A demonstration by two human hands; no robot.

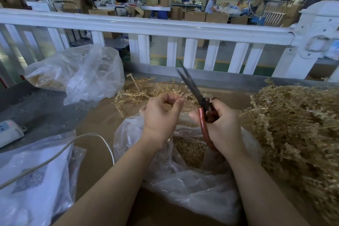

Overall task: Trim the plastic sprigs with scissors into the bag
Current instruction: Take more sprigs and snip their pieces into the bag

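- Clear bag (183, 185) sits open at the desk's near edge, under both hands
- right hand (222, 124) grips scissors (197, 97), blades parted
- left hand (161, 113) fingers pinch a light, springy sprig (180, 95); hold its stem

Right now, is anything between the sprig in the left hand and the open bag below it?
Nothing visible is. The left hand pinches a sprig above the bag, whose mouth gapes open beneath. The scissors in the right hand are beside the sprig, blades apart, not under it.
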